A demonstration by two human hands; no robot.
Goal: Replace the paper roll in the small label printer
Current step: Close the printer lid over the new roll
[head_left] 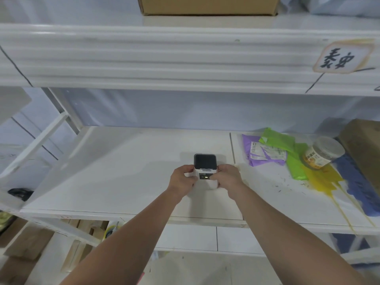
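Note:
A small white label printer (205, 163) with a dark grey lid stands on the white shelf (115, 177), near its middle. A small light glows on its front panel. My left hand (182, 179) grips the printer's left side. My right hand (227, 177) grips its right side, with the thumb on the front panel. The lid looks shut. No paper roll shows anywhere in view.
To the right on the shelf lie purple, green, yellow and blue plastic bags (292, 159), a clear jar (321, 152) on its side and a cardboard box (364, 149). Another shelf board (185, 58) hangs overhead, carrying a cardboard box (207, 6).

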